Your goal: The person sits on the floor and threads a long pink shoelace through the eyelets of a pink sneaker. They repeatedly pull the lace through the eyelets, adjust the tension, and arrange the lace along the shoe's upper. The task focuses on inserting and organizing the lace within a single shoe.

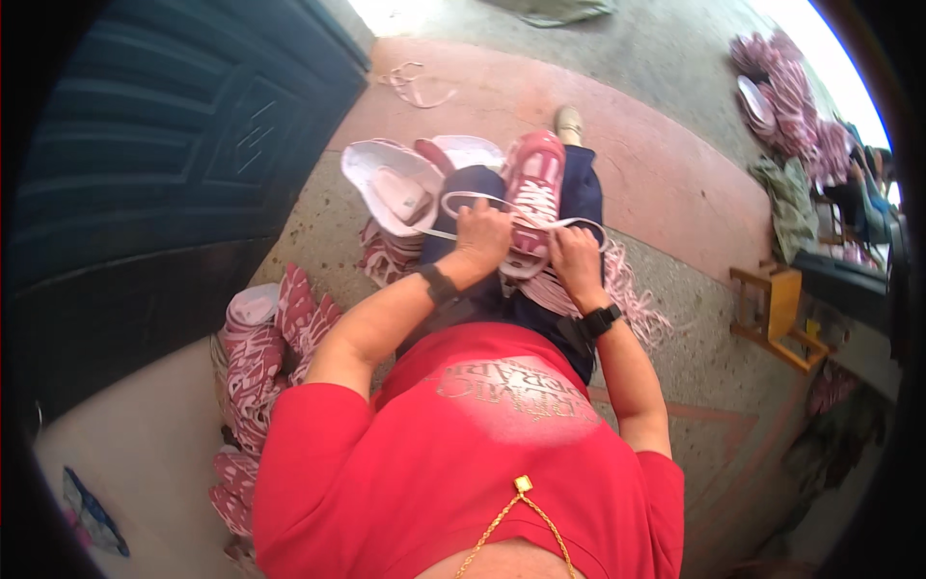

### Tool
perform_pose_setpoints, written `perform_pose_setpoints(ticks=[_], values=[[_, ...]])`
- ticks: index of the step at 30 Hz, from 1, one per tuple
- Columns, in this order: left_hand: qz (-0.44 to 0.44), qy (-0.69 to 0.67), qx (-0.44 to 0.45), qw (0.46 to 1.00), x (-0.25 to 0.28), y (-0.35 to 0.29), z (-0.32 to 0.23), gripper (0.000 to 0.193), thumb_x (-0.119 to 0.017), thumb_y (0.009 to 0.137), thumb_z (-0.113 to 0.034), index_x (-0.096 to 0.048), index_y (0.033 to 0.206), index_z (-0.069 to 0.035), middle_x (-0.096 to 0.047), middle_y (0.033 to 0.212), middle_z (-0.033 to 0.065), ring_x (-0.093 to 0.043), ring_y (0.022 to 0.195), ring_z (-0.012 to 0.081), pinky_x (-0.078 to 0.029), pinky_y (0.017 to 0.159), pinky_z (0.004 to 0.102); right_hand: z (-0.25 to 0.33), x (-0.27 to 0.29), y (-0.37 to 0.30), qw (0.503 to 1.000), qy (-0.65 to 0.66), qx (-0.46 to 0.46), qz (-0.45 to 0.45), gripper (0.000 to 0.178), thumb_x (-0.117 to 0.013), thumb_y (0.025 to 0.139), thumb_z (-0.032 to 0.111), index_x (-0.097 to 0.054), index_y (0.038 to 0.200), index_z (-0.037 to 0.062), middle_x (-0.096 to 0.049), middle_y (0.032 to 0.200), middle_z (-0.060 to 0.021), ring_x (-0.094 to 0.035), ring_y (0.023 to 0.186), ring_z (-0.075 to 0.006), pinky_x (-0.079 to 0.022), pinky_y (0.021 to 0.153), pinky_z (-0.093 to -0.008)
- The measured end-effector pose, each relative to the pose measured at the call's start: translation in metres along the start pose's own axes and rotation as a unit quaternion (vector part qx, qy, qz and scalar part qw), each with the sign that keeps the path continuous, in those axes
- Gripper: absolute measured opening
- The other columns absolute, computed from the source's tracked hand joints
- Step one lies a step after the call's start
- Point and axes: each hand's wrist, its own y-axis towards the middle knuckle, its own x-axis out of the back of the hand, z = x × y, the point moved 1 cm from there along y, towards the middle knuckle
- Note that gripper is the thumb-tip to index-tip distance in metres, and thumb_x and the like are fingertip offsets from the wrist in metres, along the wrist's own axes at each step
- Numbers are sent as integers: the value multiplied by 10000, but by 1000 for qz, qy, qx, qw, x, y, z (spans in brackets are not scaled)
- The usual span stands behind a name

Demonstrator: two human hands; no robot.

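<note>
Head view, with the pink-and-white shoe (537, 188) as the middle of the clock: it lies over the dark trousers (582, 183), just beyond the hands, white lacing crossing its front. At 8 o'clock, touching its near end, the left hand (482, 236) has its fingers drawn in on the pale lace (582, 221); at 5 o'clock the right hand (576, 262) pinches the same lace, close beside the shoe. One loop arcs out past the left hand, another past the right.

Both wrists carry black bands. Near the shoe at 9 o'clock sits a pale, open shoe upper (386, 181); under and beside the right hand, toward 4 o'clock, spreads a bundle of pink laces (632, 294). A loose strand (422, 96) lies on the floor between 10 and 11. Well apart at 8 o'clock are stacked patterned uppers (253, 376), with a dark blue door (183, 145) at 9. Farther off, a pink pile (783, 96) lies at 2, green cloth (786, 205) at 3 and a wooden stool (777, 309) at 4.
</note>
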Motion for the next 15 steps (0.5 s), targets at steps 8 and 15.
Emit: perform_pose_setpoints(ticks=[8,15], values=[[-137,1,-112,984,-2,-8,-10,88,-543,726,-162,-594,735,-91,-564,747,30,-503,805,203,-375,638,344,5,2,6,984,-106,135,46,176,-546,752,63,-604,917,44,-622,873,-108,-561,884,-282,-417,750,-390],[-150,-187,-71,968,0,8,4,84,-587,744,-143,-590,720,-62,-573,735,93,-519,815,242,-399,661,369,18,7,17,986,-89,136,-30,93,-571,782,66,-601,868,53,-569,925,-109,-532,918,-284,-399,768,-409]])
